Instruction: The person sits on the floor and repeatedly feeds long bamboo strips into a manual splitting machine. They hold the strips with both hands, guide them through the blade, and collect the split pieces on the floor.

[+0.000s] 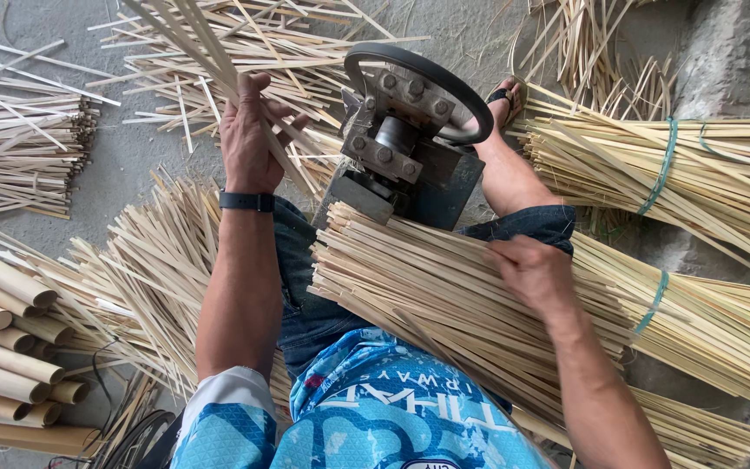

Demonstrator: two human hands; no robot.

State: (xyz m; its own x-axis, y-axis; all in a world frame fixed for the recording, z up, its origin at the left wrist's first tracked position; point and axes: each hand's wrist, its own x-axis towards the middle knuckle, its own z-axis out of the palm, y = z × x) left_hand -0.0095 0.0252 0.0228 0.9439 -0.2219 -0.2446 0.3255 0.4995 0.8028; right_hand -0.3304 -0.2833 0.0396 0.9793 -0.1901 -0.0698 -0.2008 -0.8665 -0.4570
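I look down on a concrete floor (132,156) nearly covered in split bamboo, and the layout reads as a feed line. The largest mass is the stack of strips (427,278) lying across my lap, its ends butted up against the machine so each piece can slide off in line with the intake. To my right lie tied bundles (705,174), bound with green bands (668,165), which keeps those strips together and apart from the loose ones. Loose slivers (141,260) fan out on the floor at my left, and at the far left edge round bamboo tubes (2,347) lie side by side, well apart from the cutter.

The small grey splitting machine (401,174) sits on the floor between my knees, its black handwheel (418,87) tilted toward me, close enough to reach without leaning. My sandalled foot (505,100) rests just beside it, I judge to brace it.

My left hand (249,130) is raised, its grip closed around a few thin strips (193,43) that run up and away past the top edge, held clear of the pile. My right hand (531,274) lies flat on the lap stack, fingers curled onto the top strips, pressing them down rather than lifting any.
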